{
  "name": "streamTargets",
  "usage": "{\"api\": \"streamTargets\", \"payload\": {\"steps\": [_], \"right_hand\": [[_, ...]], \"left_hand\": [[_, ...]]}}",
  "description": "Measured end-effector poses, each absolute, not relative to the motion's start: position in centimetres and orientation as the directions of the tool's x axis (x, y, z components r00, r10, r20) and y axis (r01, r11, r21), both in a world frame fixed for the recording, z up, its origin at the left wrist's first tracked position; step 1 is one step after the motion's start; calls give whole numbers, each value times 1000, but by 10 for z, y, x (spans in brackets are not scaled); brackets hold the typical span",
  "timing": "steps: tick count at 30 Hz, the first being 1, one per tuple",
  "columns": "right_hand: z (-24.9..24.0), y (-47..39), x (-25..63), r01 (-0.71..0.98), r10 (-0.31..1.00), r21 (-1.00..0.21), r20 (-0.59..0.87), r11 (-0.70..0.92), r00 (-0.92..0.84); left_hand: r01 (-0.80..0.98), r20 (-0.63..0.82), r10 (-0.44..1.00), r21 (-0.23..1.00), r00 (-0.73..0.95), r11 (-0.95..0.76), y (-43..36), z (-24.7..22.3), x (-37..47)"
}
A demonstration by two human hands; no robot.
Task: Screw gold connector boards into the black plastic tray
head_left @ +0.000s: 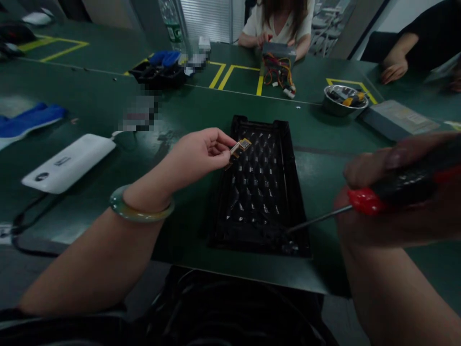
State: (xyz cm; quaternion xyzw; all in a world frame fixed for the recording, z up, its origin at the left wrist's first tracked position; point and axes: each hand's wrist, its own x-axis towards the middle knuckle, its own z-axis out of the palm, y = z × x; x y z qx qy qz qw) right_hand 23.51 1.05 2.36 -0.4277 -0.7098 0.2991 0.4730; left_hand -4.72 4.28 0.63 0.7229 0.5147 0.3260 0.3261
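Left hand (216,150): fingers pinching a little board (245,143) over the far-left part of the black panel (257,180), which runs lengthwise away from the wearer. Right hand (392,225) is wrapped round a screwdriver (372,201), tip by the near-right corner, that hand being closer. White pack's (72,161) markings? Too blurry to read.

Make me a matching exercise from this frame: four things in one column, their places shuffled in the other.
Things
1. Screwdriver
2. Small gold-coloured part
3. White device
4. Metal bowl

Places
A. Near the blue glove
B. Gripped in the right hand
C. Beside the grey box
D. Pinched by the left hand

Pairs: 1-B, 2-D, 3-A, 4-C
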Motion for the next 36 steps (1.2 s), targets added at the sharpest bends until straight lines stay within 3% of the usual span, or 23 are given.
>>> {"api": "streamTargets", "payload": {"steps": [5,9,18,22,27,31,36], "right_hand": [[17,0,216,112,843,-841,505,529,-187],[6,-12,205,-87,825,-834,552,545,-119],[-6,-11,202,9,764,-782,607,623,-218],[-5,-12,201,11,744,-755,643,655,-183],[2,-5,202,-109,780,-774,625,624,31],[13,5,206,-201,685,-656,678,727,265],[12,24,218,-15,510,-568,726,823,461]], "left_hand": [[638,212,930,680,302,-362,36,7,-42],[683,182,907,606,380,-408,31,11,-39],[613,28,838,668,546,-422,11,28,-31],[619,-32,830,682,557,-389,7,29,-34],[651,-155,810,687,566,-323,5,31,-41],[656,-250,744,685,620,-317,-6,34,-40],[656,-274,673,633,687,-412,-25,28,-27]]}}
